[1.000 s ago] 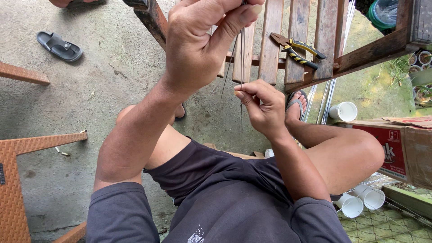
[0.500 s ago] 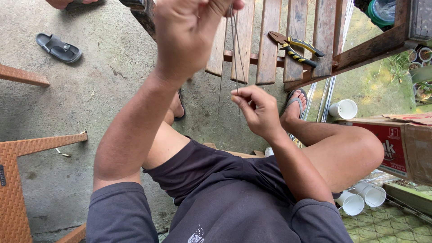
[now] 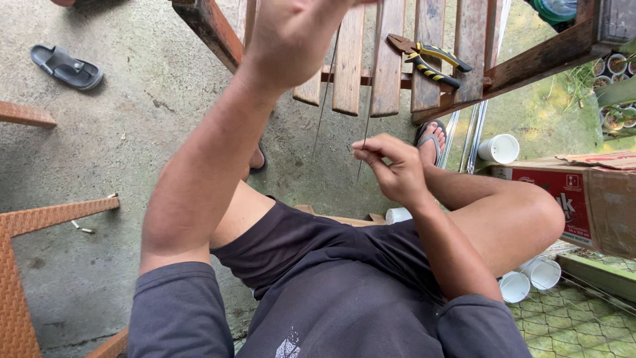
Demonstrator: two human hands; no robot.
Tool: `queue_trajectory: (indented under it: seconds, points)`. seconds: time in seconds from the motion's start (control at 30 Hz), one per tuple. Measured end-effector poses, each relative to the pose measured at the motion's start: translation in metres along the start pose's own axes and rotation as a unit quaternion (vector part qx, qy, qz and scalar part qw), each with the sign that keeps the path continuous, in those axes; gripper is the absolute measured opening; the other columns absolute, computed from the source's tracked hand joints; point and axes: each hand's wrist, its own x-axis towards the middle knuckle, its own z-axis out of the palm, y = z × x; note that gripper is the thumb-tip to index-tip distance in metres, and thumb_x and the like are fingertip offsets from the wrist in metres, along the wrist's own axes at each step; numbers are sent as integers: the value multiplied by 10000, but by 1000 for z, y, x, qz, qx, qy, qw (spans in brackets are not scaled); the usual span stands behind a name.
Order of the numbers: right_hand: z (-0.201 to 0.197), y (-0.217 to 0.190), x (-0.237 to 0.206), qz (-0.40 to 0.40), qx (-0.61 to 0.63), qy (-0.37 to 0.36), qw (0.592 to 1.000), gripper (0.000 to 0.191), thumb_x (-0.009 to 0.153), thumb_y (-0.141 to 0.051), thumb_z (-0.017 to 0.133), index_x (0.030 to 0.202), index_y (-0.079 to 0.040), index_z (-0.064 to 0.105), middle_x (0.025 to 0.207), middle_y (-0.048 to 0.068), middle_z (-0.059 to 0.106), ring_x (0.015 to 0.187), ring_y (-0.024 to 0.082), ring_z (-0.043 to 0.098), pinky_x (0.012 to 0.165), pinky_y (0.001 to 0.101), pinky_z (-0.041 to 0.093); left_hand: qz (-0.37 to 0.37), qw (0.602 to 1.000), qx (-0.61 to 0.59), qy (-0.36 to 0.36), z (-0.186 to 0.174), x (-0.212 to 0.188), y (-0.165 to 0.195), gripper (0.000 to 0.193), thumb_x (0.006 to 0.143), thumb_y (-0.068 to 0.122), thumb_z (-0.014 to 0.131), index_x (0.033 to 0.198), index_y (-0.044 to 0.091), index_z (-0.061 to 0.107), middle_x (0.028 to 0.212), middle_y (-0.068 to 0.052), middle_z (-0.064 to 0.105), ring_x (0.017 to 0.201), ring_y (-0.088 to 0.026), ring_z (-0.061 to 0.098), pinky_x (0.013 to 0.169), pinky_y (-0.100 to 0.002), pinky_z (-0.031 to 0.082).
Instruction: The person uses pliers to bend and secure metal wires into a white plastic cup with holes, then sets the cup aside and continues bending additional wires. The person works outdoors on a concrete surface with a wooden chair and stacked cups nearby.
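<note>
My left hand (image 3: pixel 295 40) is raised high at the top of the view, its fingers closed on the upper ends of thin wire strands (image 3: pixel 322 99); the fingertips are cut off by the frame edge. The strands hang down in front of a slatted wooden bench (image 3: pixel 387 59). My right hand (image 3: pixel 391 166) is lower, at the middle, pinching one strand between thumb and forefinger. I sit with dark shorts and bare knees, a sandalled foot (image 3: pixel 430 136) under the bench.
Pliers with yellow-black handles (image 3: pixel 430 58) lie on the bench slats. White plastic cups (image 3: pixel 500 149) stand to the right, more cups (image 3: pixel 530 278) by my knee, next to a red cardboard box (image 3: pixel 563 199). A dark sandal (image 3: pixel 66 66) lies on the concrete; an orange woven chair (image 3: pixel 26 225) is at left.
My left hand has risen further toward the top edge, drawing the wire strands up. My right hand stays at the middle, still pinching a strand.
</note>
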Motion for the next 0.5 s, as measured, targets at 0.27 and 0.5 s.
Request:
queue_trajectory:
  seconds: [0.27, 0.5]
  points:
    - [-48, -93, 44, 4, 103, 0, 995, 126, 1055, 55, 663, 1167, 22, 710, 993, 81, 693, 907, 133, 712, 851, 277, 620, -172, 890, -414, -78, 23, -8, 16, 767, 1086, 725, 448, 1557, 119, 448, 1524, -163, 604, 1401, -263, 600, 1246, -471, 494]
    - [-108, -131, 106, -123, 38, 7, 992, 64, 1120, 48, 645, 1167, 64, 686, 1008, 114, 729, 869, 152, 733, 776, 247, 633, -272, 821, -483, -141, 46, -21, 11, 886, 1029, 651, 661, 1656, 150, 285, 1564, -207, 567, 1452, -302, 584, 1231, -455, 421]
